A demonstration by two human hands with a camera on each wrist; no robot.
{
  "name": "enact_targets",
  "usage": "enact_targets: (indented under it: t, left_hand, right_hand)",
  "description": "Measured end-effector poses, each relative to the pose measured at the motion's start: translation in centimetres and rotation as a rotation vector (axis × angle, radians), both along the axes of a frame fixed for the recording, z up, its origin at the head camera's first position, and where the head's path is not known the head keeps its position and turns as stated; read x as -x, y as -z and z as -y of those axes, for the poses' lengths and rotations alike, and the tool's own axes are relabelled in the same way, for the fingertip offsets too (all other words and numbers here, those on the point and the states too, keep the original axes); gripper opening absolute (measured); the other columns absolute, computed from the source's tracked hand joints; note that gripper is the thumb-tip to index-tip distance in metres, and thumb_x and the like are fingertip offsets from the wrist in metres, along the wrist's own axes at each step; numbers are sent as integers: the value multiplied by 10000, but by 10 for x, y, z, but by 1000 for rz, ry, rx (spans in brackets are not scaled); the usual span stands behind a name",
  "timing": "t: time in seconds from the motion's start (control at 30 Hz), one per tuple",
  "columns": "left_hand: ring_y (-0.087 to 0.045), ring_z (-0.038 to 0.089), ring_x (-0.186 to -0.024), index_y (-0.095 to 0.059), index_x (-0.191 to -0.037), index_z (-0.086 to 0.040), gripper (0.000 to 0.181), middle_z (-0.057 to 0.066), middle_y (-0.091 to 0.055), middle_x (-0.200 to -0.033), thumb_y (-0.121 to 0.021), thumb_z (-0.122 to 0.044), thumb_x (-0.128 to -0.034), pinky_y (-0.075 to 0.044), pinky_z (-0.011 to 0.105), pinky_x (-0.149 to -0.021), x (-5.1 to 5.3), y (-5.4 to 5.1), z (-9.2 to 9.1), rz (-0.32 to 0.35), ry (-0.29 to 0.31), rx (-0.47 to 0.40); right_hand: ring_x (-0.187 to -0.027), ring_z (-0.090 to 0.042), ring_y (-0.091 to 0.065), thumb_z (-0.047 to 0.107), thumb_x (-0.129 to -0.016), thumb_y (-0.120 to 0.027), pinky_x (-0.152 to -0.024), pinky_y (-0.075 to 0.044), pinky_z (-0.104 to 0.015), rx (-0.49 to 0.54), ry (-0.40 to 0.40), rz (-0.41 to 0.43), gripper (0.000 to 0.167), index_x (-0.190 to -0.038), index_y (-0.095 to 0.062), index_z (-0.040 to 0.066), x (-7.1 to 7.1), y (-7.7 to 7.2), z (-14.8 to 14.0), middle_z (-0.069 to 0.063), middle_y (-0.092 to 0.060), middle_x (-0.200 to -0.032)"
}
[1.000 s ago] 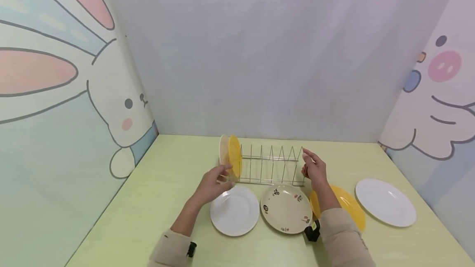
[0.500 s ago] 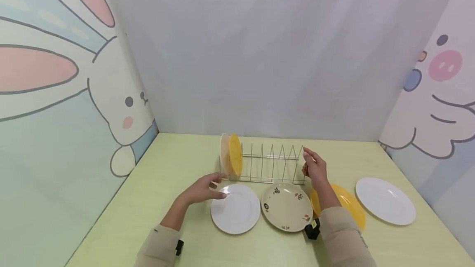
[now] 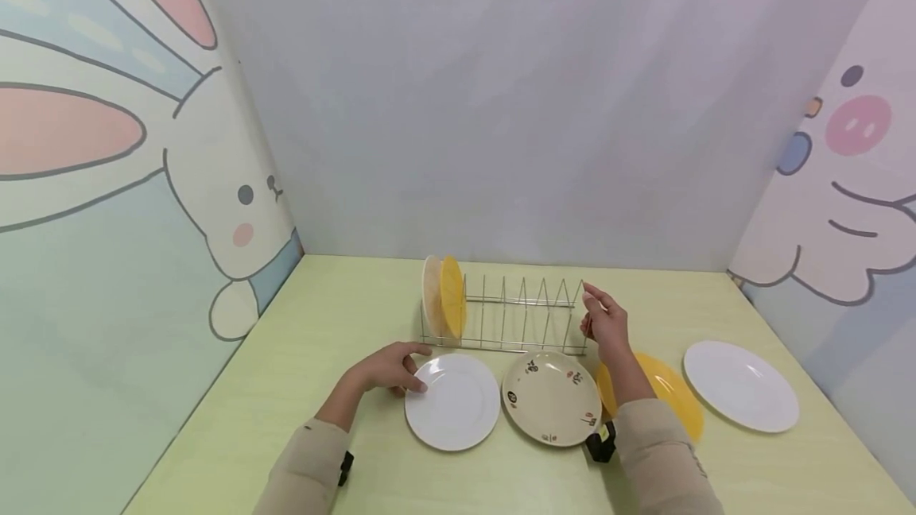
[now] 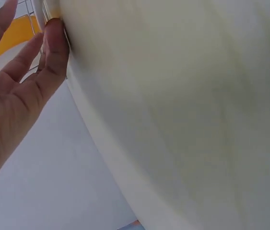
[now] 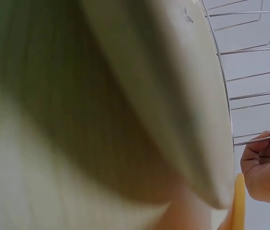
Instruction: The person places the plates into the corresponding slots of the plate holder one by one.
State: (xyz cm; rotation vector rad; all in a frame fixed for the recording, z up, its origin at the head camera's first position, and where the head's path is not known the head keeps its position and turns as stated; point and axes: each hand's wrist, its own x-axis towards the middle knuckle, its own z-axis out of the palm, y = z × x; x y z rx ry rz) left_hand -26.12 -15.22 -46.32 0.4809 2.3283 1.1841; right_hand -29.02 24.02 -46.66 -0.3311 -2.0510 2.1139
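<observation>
At the left rim of a round white plate (image 3: 454, 404), my left hand (image 3: 390, 365) has its thumb over the edge and its other fingers low beside it. The left wrist view shows those fingers (image 4: 53, 43) fairly straight, with space between thumb and forefinger. The plate lies flat on the table. My right hand (image 3: 607, 323) grips the right end of a wire dish rack (image 3: 519, 303), its fingers around the end wire. At the rack's left end, a pale plate (image 3: 431, 300) and a yellow plate (image 3: 453, 300) stand upright side by side.
A cream plate with small printed figures (image 3: 551, 400) lies in front of the rack. Under my right forearm is a yellow plate (image 3: 669, 392), partly hidden. A white oval plate (image 3: 740, 388) lies at the far right. The back wall (image 3: 501, 102) rises behind the table.
My left hand has moved away from the yellow plate in the rack, down and left to the white plate's left rim. My right hand keeps its grip on the rack.
</observation>
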Motion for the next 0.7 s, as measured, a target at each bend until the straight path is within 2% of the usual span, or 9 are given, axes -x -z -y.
enact_targets:
  t: [0.2, 0.43, 0.57, 0.7]
  left_hand:
    - [-538, 178, -501, -542, -1224, -12, 539, 106, -512, -695, -721, 68, -721, -503, 333, -488, -2, 2, -2, 0, 11, 4]
    - [-536, 168, -505, -568, -1200, -31, 499, 104, -510, -697, -696, 89, -733, -500, 320, -482, -3, 0, -2, 12, 14, -2]
    - [-545, 178, -546, -569, -1207, -36, 495, 122, -523, -734, -669, 96, -740, -509, 322, -501, -3, -5, 5, 60, 6, -66]
    - [-585, 199, -601, -540, -1242, -31, 497, 138, -548, -797, -648, 69, -767, -529, 352, -538, -4, -10, 13, 157, 10, -185]
  right_hand:
    - [-507, -84, -450, 337, -950, -522, -525, -462, -231, 5, -1, 5, 478, -1365, -470, 104, 0, 0, 1, 7, -465, -592]
    - [-502, -90, -453, 334, -948, -527, -520, -457, -238, -5, 9, -8, 446, -1340, -500, 122, -1, 0, 2, 5, -467, -581]
    - [-497, -91, -454, 313, -954, -522, -520, -456, -238, -1, -1, -18, 456, -1355, -483, 98, 0, 0, 3, 5, -468, -571]
    - [-499, -94, -446, 311, -956, -520, -520, -451, -240, -5, 7, -19, 455, -1354, -483, 95, -1, 0, 2, 2, -460, -569]
